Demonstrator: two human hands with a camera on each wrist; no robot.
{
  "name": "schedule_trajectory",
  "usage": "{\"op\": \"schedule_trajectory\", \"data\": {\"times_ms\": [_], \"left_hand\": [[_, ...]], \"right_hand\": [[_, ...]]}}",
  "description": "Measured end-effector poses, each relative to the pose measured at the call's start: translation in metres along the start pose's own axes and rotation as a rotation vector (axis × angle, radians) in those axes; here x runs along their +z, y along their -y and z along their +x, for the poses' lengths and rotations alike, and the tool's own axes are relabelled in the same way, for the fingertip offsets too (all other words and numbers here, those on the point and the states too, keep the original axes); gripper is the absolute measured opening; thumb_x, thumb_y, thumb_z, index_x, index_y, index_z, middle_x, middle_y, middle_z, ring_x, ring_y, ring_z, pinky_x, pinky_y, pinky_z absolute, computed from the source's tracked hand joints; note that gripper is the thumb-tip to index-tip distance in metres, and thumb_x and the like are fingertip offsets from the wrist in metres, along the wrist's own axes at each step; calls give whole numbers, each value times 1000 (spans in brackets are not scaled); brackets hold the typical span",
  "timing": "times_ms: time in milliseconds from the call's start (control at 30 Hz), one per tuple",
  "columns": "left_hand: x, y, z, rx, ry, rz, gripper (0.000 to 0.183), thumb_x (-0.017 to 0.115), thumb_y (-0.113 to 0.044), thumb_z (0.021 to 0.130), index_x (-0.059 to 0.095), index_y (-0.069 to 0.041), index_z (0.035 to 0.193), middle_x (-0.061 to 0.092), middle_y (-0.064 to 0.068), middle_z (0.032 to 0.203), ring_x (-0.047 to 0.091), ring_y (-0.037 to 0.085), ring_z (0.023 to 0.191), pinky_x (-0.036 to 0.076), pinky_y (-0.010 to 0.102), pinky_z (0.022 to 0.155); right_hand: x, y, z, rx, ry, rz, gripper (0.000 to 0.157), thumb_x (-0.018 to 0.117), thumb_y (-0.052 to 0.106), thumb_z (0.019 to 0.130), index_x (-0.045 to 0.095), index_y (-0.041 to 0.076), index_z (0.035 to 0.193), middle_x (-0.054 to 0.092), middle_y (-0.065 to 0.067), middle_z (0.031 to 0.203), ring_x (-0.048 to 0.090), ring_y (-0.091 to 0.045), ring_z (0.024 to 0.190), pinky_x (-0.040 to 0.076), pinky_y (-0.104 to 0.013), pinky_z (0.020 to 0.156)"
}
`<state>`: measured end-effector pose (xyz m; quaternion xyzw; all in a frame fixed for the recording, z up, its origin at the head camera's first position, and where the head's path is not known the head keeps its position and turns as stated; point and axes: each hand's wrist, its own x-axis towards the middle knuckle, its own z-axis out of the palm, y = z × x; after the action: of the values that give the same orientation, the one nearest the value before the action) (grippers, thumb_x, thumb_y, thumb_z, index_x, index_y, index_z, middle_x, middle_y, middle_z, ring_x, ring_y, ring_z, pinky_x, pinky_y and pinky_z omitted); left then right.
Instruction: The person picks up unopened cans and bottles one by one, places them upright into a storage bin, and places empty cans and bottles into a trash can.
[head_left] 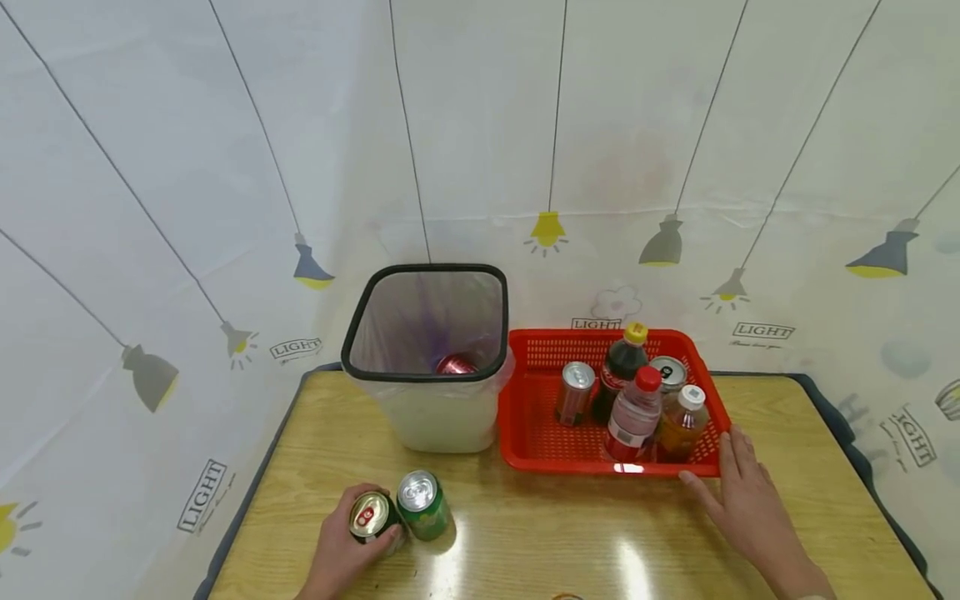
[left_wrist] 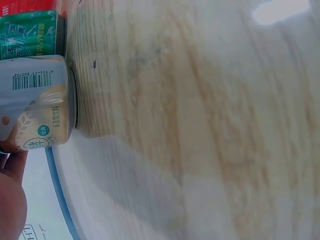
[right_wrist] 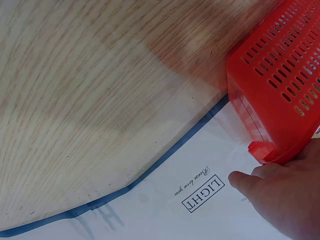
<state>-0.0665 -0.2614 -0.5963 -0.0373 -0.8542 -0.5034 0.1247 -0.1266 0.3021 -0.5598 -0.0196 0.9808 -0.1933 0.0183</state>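
My left hand (head_left: 348,537) grips a drink can with a gold top (head_left: 370,515), thumb and fingers round its sides. In the left wrist view this can (left_wrist: 37,102) shows a grey and tan label with a barcode. Right beside it, a green can (head_left: 425,508) with a silver top stands upright on the table. My right hand (head_left: 750,500) rests at the front right corner of a red plastic basket (head_left: 555,462). Its fingers lie fairly straight along the basket's rim, with the thumb spread apart; the right wrist view shows them partly hidden by the corner.
Inside the basket stand a slim can (head_left: 575,396), another can (head_left: 670,372), a cola bottle (head_left: 618,367), a red-capped bottle (head_left: 633,421) and a white-capped bottle (head_left: 681,425). Left of it is a lined bin (head_left: 442,421) holding a red can (head_left: 456,364). A patterned sheet (head_left: 480,150) backs the table.
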Motion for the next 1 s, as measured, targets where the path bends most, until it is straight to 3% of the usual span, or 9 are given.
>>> {"op": "schedule_trajectory", "data": {"times_ms": [333,600,800,1000], "left_hand": [[-7,-13,2,12,-28,-4,58,93,-6,74,63,-13,123,72,-1,114,68,6,97,54,20,81],[-20,-38,5,198,-8,-28,64,91,3,72,61,-10,127,70,0,118,67,3,101,53,15,82],[-28,-66,10,240,1,35,67,92,3,69,61,-14,126,70,5,117,67,4,101,53,13,81],[-39,-92,15,293,22,97,67,92,0,72,60,-16,129,68,-5,119,68,7,100,54,15,81]], "right_hand": [[-1,1,1,5,8,6,113,48,70,99,7,-19,156,0,-41,162,6,-59,149,18,-77,111],[-2,1,1,11,30,7,112,47,69,100,5,-19,155,-2,-41,163,4,-59,149,16,-77,111],[-2,1,1,10,28,6,112,48,68,100,6,-19,155,-2,-41,163,5,-59,149,17,-77,111],[-2,0,1,7,19,0,111,48,68,100,6,-19,155,-1,-41,163,7,-59,148,19,-77,111]]}}
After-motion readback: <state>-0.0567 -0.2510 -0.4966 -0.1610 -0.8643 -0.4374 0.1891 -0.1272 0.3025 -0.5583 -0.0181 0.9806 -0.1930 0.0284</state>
